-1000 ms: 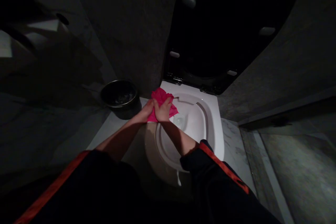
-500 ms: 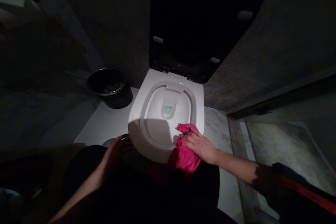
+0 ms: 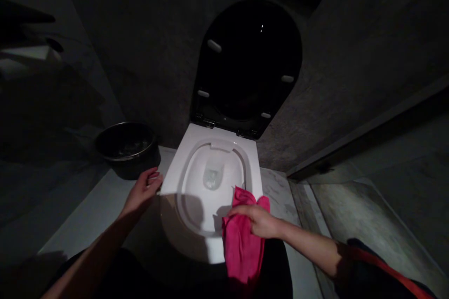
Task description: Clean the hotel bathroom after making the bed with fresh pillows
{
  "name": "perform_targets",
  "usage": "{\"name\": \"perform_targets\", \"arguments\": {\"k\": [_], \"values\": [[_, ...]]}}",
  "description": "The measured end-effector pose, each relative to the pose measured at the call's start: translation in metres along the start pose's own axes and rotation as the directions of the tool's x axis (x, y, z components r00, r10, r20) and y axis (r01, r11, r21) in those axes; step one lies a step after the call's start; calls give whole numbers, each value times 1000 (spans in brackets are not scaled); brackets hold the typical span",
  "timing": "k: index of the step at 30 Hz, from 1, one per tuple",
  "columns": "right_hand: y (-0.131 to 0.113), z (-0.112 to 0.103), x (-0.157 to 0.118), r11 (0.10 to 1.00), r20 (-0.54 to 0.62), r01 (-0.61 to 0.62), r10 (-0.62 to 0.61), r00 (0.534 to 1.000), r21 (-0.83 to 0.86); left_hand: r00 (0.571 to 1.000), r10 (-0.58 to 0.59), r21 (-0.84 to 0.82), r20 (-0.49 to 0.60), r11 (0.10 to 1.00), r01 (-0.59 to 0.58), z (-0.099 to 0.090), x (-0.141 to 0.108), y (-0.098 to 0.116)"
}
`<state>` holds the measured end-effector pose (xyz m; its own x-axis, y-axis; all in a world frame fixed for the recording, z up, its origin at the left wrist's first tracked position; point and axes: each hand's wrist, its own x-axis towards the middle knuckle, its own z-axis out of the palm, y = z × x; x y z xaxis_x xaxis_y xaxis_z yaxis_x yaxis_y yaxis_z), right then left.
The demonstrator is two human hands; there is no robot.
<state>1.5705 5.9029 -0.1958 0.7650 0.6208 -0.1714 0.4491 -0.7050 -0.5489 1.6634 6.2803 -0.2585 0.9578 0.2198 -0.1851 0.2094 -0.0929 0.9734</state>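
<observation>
A white toilet bowl (image 3: 182, 145) stands in the middle, its black seat and lid (image 3: 249, 60) raised against the wall. My right hand (image 3: 259, 219) grips a bright pink cloth (image 3: 243, 252) at the bowl's right front rim. One part of the cloth lies over the rim, and the rest hangs down in front. Beside the bowl's left edge is my left hand (image 3: 144, 189), empty, with its fingers loosely bent and apart. Whether its fingertips touch the bowl's side I cannot tell. Some water shows at the bottom of the bowl.
A dark bin (image 3: 128, 149) stands on the floor left of the toilet, near my left hand. A toilet paper roll (image 3: 28, 56) hangs on the left wall. Dark walls are close behind and on the left; a low ledge (image 3: 298, 201) runs along the right.
The view has tilted up, showing the whole lid. My left hand has risen along the bowl's left side. My right hand has turned, and the cloth now hangs longer and less bunched.
</observation>
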Motion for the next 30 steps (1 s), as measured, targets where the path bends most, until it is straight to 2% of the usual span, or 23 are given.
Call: {"name": "perform_targets", "arguments": {"k": [1,2,3,4,5,6,7,8,9,10,11,12,13,15,17,19,21,23,25,26,28,30], "values": [[13,-13,5,987,-178,-67,93,980,149,997,69,120,33,990,-73,9,15,8],[29,-33,16,956,-361,-147,235,902,255,988,125,235,86,962,-142,18,29,16],[48,-58,30,917,-534,-220,376,757,333,977,161,328,138,924,-198,28,40,24],[66,-84,49,882,-667,-272,470,578,385,967,176,394,183,888,-236,36,48,30],[83,-107,71,859,-759,-306,509,406,412,959,178,434,220,863,-259,44,53,34],[98,-126,96,846,-821,-328,509,258,421,955,171,459,242,847,-268,49,55,36],[108,-139,123,840,-861,-346,488,143,418,955,155,479,252,838,-262,54,55,37],[113,-144,152,835,-883,-366,465,71,410,959,132,500,252,831,-246,56,53,36],[114,-143,181,828,-892,-391,451,36,403,965,105,521,242,825,-220,57,51,35],[112,-136,209,811,-891,-426,453,22,402,969,84,536,234,820,-201,57,49,34],[106,-125,236,784,-883,-472,469,22,404,971,74,541,226,819,-188,56,48,32],[97,-112,261,752,-870,-526,491,46,397,972,71,541,223,821,-184,55,48,30],[86,-98,283,727,-851,-573,517,92,380,971,78,534,226,824,-191,54,49,28],[60,-74,321,733,-822,-591,534,196,336,963,106,504,247,835,-221,53,53,24],[32,-61,353,821,-825,-511,460,327,254,956,129,469,264,849,-244,52,57,20],[8,-60,377,885,-826,-447,344,447,127,953,142,435,269,865,-252,52,60,17],[-4,-70,389,892,-784,-451,256,565,-34,957,117,426,265,876,-225,51,61,18],[0,-85,381,874,-710,-432,159,686,-221,961,67,438,268,880,-183,50,59,23],[19,-99,352,836,-598,-361,51,800,-412,958,27,461,287,872,-163,49,56,30],[32,-106,331,808,-543,-344,35,839,-479,956,14,475,294,865,-159,49,54,33],[55,-116,283,755,-469,-368,91,879,-543,960,-3,499,280,855,-143,49,50,38],[71,-124,242,712,-443,-429,182,878,-556,969,-4,501,247,856,-124,51,47,41]]}}
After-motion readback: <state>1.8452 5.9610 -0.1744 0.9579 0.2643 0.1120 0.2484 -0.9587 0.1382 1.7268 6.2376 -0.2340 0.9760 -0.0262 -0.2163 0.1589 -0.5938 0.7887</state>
